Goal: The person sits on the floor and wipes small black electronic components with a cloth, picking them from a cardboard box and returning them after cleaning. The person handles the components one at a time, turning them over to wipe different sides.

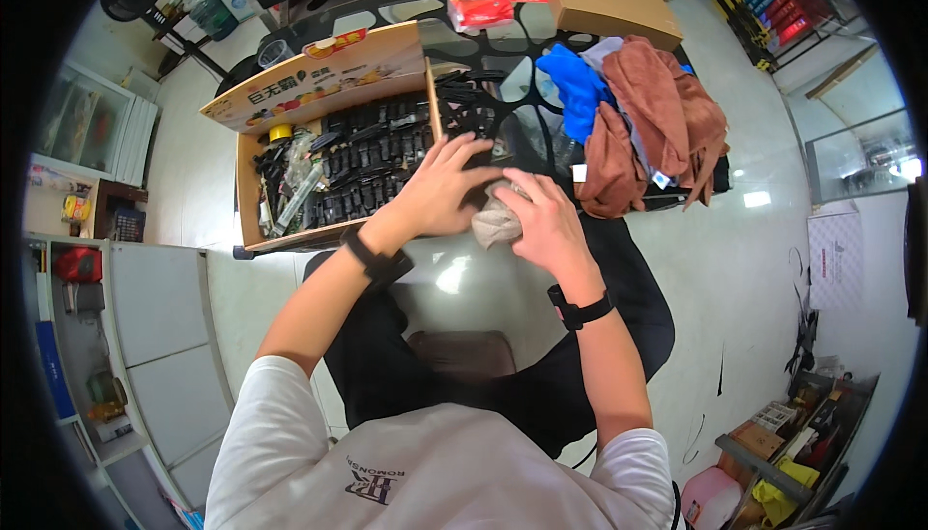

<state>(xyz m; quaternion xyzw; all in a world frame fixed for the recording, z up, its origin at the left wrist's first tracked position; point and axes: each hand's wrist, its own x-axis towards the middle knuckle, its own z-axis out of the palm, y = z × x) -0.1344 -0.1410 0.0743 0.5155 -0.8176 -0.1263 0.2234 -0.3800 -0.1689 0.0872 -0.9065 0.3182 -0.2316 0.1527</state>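
A crumpled grey-beige cloth [496, 223] is bunched in my right hand [549, 219], whose fingers are closed over it at the near edge of the table. Just left of it is my left hand [443, 187], its fingers stretched out and apart, with the fingertips close to the cloth. Whether they touch it I cannot tell. Beside my left wrist stands an open cardboard box [244, 192] packed with rows of small black parts [372, 158]. To the right of my right hand lies a heap of brown cloths [648, 105] with a blue cloth [572, 85] among them.
At the far side of the glass-topped table are a red packet [480, 14] and a closed brown carton [611, 0]. Loose black cables [469, 95] lie right of the open box. A white cabinet [164, 308] stands on the left, and cluttered shelves [773, 443] at the lower right.
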